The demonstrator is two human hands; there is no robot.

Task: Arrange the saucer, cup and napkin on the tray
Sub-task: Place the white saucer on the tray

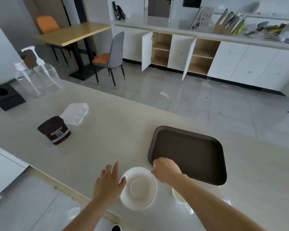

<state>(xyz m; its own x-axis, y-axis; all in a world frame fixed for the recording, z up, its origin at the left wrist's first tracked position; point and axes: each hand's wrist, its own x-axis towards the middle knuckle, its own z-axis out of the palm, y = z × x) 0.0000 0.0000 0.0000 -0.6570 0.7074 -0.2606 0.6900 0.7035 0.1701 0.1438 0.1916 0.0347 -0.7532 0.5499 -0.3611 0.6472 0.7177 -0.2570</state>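
A white saucer (138, 188) lies on the pale counter near its front edge. My left hand (108, 182) rests flat beside its left rim, fingers apart, thumb touching the rim. My right hand (166, 170) curls over the saucer's right rim, at the near left corner of the dark brown tray (193, 154), which lies bare. A white cup (178, 196) shows partly under my right forearm. A pale napkin (228, 202) peeks out behind that forearm; most of it is hidden.
A brown cocoa tub (54, 130) stands to the left, with a clear plastic box (76, 113) behind it. Two clear pump bottles (40, 75) and a black tissue box (5, 96) sit at the far left. The counter edge (140, 104) runs behind the tray, floor beyond.
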